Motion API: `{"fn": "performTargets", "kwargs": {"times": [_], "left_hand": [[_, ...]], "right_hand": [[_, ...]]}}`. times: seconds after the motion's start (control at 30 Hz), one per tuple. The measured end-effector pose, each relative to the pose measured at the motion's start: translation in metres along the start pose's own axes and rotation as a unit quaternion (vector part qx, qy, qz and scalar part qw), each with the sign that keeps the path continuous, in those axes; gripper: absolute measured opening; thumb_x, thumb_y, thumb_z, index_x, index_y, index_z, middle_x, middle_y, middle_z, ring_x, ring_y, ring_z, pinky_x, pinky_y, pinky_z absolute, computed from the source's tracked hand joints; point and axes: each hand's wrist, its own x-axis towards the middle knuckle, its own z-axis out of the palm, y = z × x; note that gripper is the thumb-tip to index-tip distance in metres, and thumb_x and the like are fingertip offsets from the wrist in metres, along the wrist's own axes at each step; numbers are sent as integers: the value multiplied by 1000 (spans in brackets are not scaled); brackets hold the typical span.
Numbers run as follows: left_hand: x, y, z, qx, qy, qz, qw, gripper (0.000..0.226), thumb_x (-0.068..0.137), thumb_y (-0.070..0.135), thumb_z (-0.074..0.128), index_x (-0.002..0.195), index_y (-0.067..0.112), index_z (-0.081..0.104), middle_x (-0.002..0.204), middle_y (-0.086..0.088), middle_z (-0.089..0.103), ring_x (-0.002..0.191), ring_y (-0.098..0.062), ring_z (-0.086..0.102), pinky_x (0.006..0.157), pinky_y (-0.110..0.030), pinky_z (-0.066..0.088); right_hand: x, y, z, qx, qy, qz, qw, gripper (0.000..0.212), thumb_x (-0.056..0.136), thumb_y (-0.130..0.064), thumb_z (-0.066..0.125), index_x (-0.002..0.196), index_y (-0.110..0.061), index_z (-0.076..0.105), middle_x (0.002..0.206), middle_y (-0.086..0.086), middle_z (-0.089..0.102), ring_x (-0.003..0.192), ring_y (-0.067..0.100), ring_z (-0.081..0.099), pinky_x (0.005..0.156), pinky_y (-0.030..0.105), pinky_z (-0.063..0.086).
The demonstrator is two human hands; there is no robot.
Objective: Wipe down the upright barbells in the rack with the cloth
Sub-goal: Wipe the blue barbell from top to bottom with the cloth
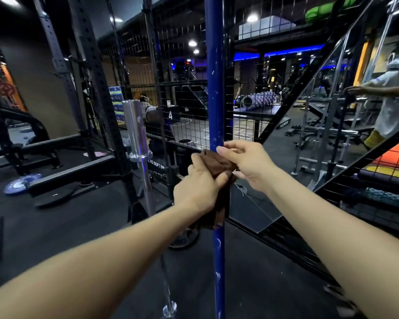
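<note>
Close together, both hands: left hand point(199, 187) gripping brown cloth point(217, 166) around blue barbell point(214, 88), right hand point(244, 164) seemingly pinching it, chrome barbell point(136, 132) beside.

cloth point(213, 164) on upright bar point(214, 88) — second barbell point(136, 134) left | mesh panel point(184, 65) behind

A gym is showing here: a power rack point(88, 72), upright barbells point(214, 77), weight benches point(327, 130) and rubber flooring point(78, 222).

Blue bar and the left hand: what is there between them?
In the head view, the brown cloth lies between the left hand and the blue bar; the hand presses it there, and the cloth hangs down below.
</note>
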Motion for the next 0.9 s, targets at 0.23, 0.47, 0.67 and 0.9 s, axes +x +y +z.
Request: {"fn": "performTargets", "kwargs": {"times": [0.23,0.47,0.67,0.9], "left_hand": [[-21,-36,57,12,-89,-84,992,67,88,63,43,125,12,20,130,-12,49,114,-36,55,91,-45,44],[-23,-42,66,28,-114,-96,988,69,89,60,45,130,9,23,135,-9,42,117,-34,54,92,-44,44],[-37,-37,48,19,-64,-28,997,56,88,55,51,120,13,33,119,-2,33,108,-30,57,82,-43,45],[-40,-43,48,-103,4,-7,995,48,83,44,67,106,13,37,117,-5,55,108,-27,58,89,-40,46]], "right_hand": [[5,17,3,14,-19,-34,999,3,90,-16,64,92,-16,62,98,6,66,86,16,64,87,44,54],[16,28,-5,-4,-39,-44,998,6,91,-16,63,87,-19,59,107,18,65,99,27,63,87,49,55],[2,24,-8,-13,-64,-50,997,5,91,-17,61,88,-20,59,100,9,65,98,21,64,83,44,56],[-9,36,5,-23,-8,-121,992,5,93,-23,61,88,-22,59,102,14,66,96,30,64,84,56,54]]}}
